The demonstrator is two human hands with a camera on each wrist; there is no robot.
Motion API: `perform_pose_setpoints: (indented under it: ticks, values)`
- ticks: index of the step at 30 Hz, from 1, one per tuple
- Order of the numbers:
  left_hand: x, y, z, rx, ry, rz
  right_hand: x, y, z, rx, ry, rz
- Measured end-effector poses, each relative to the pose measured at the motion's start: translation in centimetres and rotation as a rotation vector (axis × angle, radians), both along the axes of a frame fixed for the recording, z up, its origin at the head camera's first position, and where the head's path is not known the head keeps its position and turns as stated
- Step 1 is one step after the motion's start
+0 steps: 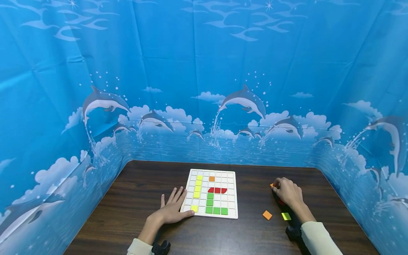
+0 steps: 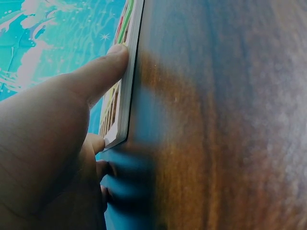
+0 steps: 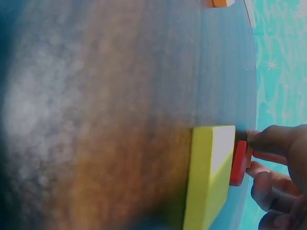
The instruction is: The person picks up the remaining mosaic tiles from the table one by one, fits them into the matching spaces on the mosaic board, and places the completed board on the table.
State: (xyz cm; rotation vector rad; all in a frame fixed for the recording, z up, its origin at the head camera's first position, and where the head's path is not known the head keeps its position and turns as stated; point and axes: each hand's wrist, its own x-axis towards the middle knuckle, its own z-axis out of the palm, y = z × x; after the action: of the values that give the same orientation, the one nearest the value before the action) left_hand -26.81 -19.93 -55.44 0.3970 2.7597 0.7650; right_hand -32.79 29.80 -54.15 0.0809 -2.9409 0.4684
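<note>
A white grid board [image 1: 230,202] lies on the table with several yellow, green, red and orange tiles on it. My left hand [image 1: 170,211] rests at its lower left, fingers spread straight, thumb across the near corner beside a yellow tile [image 1: 194,208]. To the right of the board, my right hand [image 1: 289,193] pinches an orange tile [image 1: 272,185] between thumb and fingers, low at the tabletop. Just nearer me lies a red tile [image 3: 238,163], mostly hidden under that hand in the head view. A yellow tile [image 1: 286,216] sits by the right wrist.
Another loose orange tile [image 1: 267,215] lies between the board and the right forearm. The dark wooden table [image 1: 248,233] has a blue dolphin-print curtain [image 1: 197,106] around its back and sides. Dark straps with cameras sit on both wrists.
</note>
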Motion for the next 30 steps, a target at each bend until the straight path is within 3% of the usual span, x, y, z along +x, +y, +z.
perform_pose_setpoints:
  ticks: [5,9,14,18,21,25,30]
  values:
    - [-0.5,-0.2,-0.9,-0.003,0.010,0.001,0.0,0.1,0.2,-0.006,-0.009,-0.001]
    - [-0.5,-0.3,-0.9,0.003,0.018,-0.007,-0.1,0.1,0.3,-0.016,-0.016,-0.003]
    - [-0.1,-0.1,-0.2,0.021,0.022,-0.010,-0.1,0.1,0.4,-0.026,-0.010,-0.005]
    - [0.2,0.2,0.7,-0.018,0.002,0.004,-0.1,0.0,0.5,-0.035,0.005,-0.001]
    - [-0.1,0.2,0.3,-0.047,0.000,0.019,-0.1,-0.2,0.6,-0.041,0.019,0.010]
    - [-0.6,-0.1,-1.0,-0.044,0.022,0.016,0.0,-0.7,0.8,-0.047,0.038,0.025]
    - [-0.2,-0.1,-0.4,-0.002,0.014,-0.006,0.1,-1.3,1.1,-0.043,0.064,0.049]
